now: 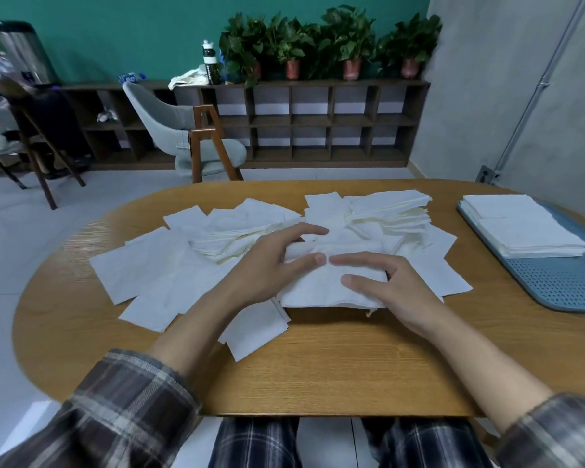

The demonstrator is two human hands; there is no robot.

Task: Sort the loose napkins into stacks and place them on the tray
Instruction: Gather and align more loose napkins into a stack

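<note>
You are early to midway through, by the look of it. One finished stack (527, 228) sits on the far end of the tray (554, 285), which lies at the right edge of the bench (318, 366); the tray's near end is bare. A second stack (318, 292) is forming at the middle of the bench under your hands and is not yet on the tray.

Your left hand (271, 261) lies on its far left corner and your right hand (399, 288) on its right side. Each grip is loose, with fingers nearly straight, pressing the top sheet rather than clasping it.

Count: one tray, two squared stacks, two fanned heaps (one left of centre (230, 241), one toward the far edge (395, 211)). The loose napkins (142, 271) spread to the left overlap too much to count.
</note>
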